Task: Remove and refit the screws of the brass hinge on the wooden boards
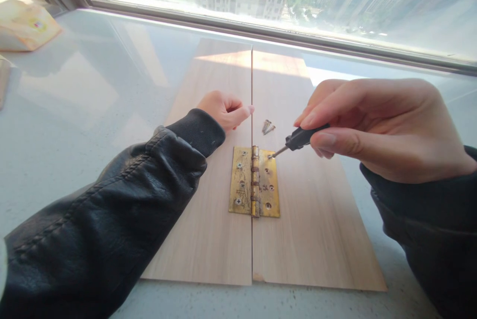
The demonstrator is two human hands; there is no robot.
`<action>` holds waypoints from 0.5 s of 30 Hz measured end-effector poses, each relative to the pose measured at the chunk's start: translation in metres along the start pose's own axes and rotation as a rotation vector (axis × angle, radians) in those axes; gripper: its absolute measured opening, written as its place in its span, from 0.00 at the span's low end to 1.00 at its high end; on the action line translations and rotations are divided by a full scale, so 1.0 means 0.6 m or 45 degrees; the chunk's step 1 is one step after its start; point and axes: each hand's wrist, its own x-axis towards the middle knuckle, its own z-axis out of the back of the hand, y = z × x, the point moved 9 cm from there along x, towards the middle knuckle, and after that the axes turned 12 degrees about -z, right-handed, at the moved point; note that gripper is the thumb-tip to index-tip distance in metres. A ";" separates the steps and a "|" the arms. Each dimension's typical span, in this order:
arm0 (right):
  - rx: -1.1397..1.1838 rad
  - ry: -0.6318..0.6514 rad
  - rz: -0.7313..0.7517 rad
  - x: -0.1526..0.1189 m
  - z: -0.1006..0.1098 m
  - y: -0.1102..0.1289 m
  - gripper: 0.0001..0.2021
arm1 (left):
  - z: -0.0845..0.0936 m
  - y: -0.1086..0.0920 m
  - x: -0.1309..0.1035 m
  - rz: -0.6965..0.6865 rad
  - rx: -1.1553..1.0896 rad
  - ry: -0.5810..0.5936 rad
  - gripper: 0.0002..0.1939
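My right hand [372, 127] pinches the black handle of a small screwdriver [298, 139]. Its metal tip meets the top hole of the right leaf of a worn brass hinge [255, 182], where a screw head seems to sit. Lower holes in that leaf show no screws, while the left leaf has several screws in it. The hinge lies across the seam between a left wooden board [208, 239] and a right wooden board [313, 239]. Above the hinge, my left hand [225, 110] rests closed near the seam, apparently holding nothing. A few loose screws [268, 126] lie on the right board.
The boards lie on a pale speckled sill [93, 125]. Along the far side runs a window frame [186, 23], with tall buildings outside. A yellowish package [28, 26] stands at the far left, and sunlight glares on the boards' far ends.
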 end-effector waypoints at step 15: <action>0.010 0.010 -0.038 -0.007 -0.019 0.010 0.05 | 0.000 0.002 0.001 -0.016 -0.022 -0.003 0.21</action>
